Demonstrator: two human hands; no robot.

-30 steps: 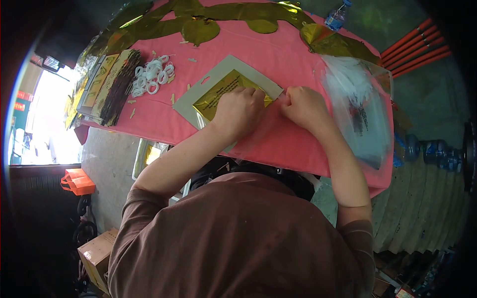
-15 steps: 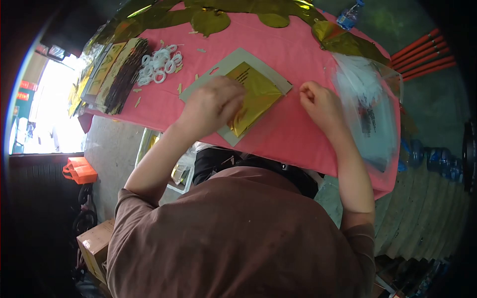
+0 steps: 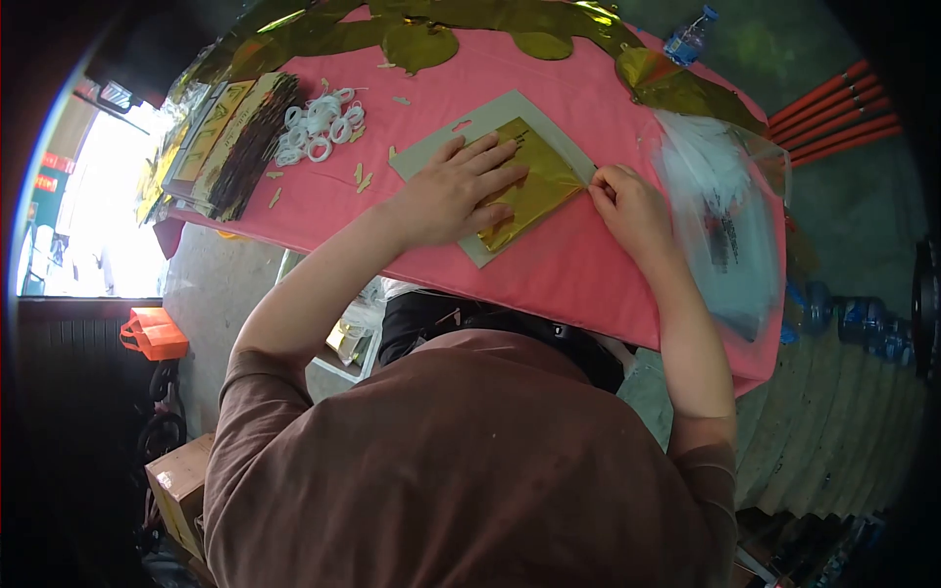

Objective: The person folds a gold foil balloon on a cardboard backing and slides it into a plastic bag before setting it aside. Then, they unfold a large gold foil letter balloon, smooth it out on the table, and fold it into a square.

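1. laying the left hand point(image 3: 466, 191) palm down over the left part of a gold foil piece point(image 3: 549, 181), with fingers spread apart and seemingly touching.
2. curling the right hand point(image 3: 632, 204) at the foil's right corner, with thumb and forefinger drawn close together; impossible to tell whether pinching the corner or only touching.
3. having the gold foil piece between both hands, near the front edge of the pink cloth point(image 3: 608, 274), on top of a grey card point(image 3: 485, 120) set cornerwise, with a slot near the upper left edge.
4. showing, beyond the left hand, small pale scraps point(image 3: 364, 183) strewn about, and just past these a heap of white rings point(image 3: 319, 127).
5. showing a thick stack of printed packets point(image 3: 240, 137) at the cloth's left end, near the rings.
6. showing a pile of clear plastic sleeves point(image 3: 742, 257) on the right, beside the right forearm, with dark print.
7. showing shiny gold foil sheets point(image 3: 421, 47) along the far edge, with a blue-labelled bottle point(image 3: 686, 41) near the right end.
8. showing, off to the left and lower down, an orange bag point(image 3: 157, 335) and a cardboard box point(image 3: 181, 465).
9. showing red poles point(image 3: 828, 115) side by side, off to the right.
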